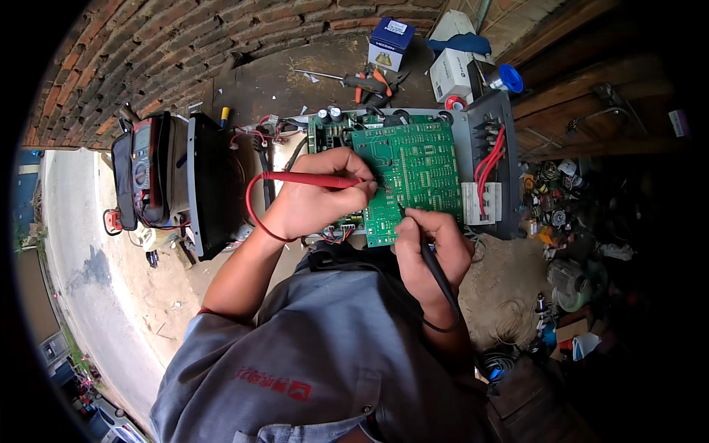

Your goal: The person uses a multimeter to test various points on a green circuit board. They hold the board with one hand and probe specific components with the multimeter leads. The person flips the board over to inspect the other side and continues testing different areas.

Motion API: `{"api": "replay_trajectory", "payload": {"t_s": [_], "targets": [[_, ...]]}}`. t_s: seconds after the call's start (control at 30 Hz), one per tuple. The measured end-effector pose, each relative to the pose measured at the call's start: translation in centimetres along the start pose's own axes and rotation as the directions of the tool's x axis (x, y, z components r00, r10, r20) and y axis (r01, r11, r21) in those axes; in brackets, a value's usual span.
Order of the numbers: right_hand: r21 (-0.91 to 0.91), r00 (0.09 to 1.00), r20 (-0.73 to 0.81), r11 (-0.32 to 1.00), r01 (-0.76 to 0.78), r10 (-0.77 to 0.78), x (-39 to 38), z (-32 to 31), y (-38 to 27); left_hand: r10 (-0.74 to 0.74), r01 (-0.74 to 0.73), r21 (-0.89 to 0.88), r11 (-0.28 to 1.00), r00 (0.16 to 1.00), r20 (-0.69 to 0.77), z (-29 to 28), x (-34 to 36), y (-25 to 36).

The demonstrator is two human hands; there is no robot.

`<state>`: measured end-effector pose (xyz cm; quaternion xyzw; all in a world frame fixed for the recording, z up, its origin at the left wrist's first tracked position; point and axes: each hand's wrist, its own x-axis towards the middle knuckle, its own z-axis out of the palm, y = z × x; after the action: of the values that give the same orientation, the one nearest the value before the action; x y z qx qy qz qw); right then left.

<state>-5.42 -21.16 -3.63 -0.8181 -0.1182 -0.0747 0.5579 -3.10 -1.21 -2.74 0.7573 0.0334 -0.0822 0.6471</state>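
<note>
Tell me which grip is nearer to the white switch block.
Right. The right grip, holding the black probe, is to the lower left of the white switch block; the left grip, holding the red probe, is farther left, partly over the green board.

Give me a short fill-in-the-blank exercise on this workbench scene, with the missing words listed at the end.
1. The left hand grips a slender probe coloured ____.
2. The right hand grips a second probe coloured ____.
3. The circuit board in front of the person is mainly ____ in colour.
4. Beyond the table rises a wall built of ____.

Missing words: red; black; green; bricks.
</note>
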Motion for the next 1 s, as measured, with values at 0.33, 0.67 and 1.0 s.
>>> {"api": "replay_trajectory", "payload": {"t_s": [0.33, 0.67, 1.0], "targets": [[-0.037, 0.994, 0.015, 0.994, 0.104, -0.104, -0.9, -0.58, 0.13, -0.02, 0.021, -0.008, 1.0, 0.995, 0.097, -0.28, -0.52, -0.01], [-0.08, 0.981, 0.04, 0.978, 0.194, -0.191, -0.31, -0.28, 0.04, -0.032, 0.034, -0.016, 0.999, 0.994, 0.105, -0.09, -0.39, -0.04], [-0.099, 0.982, 0.054, 0.978, 0.183, -0.178, -0.31, -0.27, -0.04, -0.036, 0.035, 0.01, 0.999, 0.995, 0.093, -0.01, -0.42, 0.17]]}}
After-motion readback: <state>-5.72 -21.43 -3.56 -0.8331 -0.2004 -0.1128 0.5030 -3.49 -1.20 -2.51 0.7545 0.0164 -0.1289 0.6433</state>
